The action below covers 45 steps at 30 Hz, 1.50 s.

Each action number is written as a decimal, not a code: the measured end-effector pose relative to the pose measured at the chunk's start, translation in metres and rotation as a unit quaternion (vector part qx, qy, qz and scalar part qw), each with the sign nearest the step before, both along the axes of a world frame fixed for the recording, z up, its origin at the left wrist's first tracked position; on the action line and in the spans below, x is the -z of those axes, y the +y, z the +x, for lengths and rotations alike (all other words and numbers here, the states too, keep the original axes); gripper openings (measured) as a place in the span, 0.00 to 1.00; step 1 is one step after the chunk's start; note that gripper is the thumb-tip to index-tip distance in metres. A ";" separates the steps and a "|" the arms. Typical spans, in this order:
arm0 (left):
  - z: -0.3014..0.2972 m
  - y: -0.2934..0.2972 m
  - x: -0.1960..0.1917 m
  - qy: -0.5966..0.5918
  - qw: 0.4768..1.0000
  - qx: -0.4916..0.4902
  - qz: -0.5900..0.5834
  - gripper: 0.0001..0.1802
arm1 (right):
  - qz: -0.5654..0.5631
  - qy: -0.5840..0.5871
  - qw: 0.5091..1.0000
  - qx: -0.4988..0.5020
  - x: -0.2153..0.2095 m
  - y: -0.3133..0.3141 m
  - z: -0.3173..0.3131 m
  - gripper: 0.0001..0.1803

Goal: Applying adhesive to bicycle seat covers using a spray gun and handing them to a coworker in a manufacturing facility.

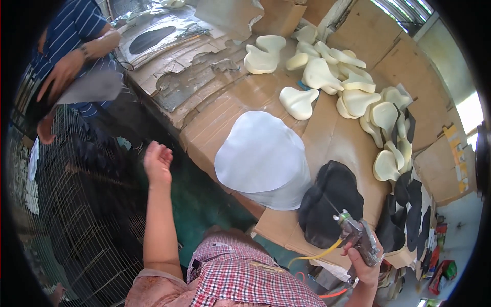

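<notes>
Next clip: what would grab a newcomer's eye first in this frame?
Probably the stack of pale grey rounded sheets at the middle of the cardboard-covered workbench, with the black rounded pieces to its right. Behind lies a heap of cream-coloured moulded foam shapes. At lower right the right hand grips a metal spray gun with a yellow hose, while the left hand hangs open and empty over the dark gap.
</notes>
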<state>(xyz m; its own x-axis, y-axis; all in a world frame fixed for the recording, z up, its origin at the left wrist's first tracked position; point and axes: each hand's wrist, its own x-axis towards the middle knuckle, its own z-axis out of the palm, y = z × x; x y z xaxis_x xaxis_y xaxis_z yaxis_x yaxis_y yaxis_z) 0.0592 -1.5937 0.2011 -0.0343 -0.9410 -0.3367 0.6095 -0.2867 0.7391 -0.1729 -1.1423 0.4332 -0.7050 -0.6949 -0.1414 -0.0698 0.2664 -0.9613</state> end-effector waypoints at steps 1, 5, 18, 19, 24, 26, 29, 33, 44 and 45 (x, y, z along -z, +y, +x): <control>-0.008 0.007 0.023 -0.052 0.998 0.040 0.016 0.13 | 0.019 0.024 0.999 0.029 -0.002 0.005 0.000 0.30; -0.042 0.046 0.094 -0.231 0.952 0.174 0.102 0.14 | 0.088 -0.003 0.994 0.060 -0.015 0.024 0.007 0.29; -0.102 0.083 0.129 -0.472 0.844 0.244 0.074 0.15 | 0.125 0.048 0.982 -0.130 -0.023 0.007 -0.025 0.26; -0.101 0.083 0.130 -0.513 0.823 0.242 0.039 0.15 | 0.140 0.050 0.976 -0.156 -0.024 0.009 -0.027 0.27; -0.113 0.097 0.108 -0.627 0.757 0.167 -0.071 0.20 | 0.077 0.083 0.987 -0.118 -0.020 -0.019 -0.043 0.27; -0.112 0.097 0.113 -0.658 0.736 0.091 -0.127 0.21 | 0.018 0.045 0.997 -0.065 -0.020 -0.037 -0.040 0.27; -0.112 0.090 0.120 -0.664 0.712 0.211 -0.090 0.24 | 0.077 0.077 0.977 -0.186 -0.021 -0.019 -0.053 0.27; -0.121 0.090 0.105 -0.644 0.716 0.261 -0.065 0.20 | 0.108 0.060 0.973 -0.197 -0.016 0.010 -0.048 0.26; -0.132 0.091 0.118 -0.529 0.821 0.215 -0.026 0.13 | 0.004 0.030 0.999 -0.027 0.002 0.006 -0.047 0.29; -0.133 0.092 0.116 -0.453 0.872 0.184 0.024 0.14 | -0.008 0.018 1.000 -0.009 0.004 0.006 -0.049 0.29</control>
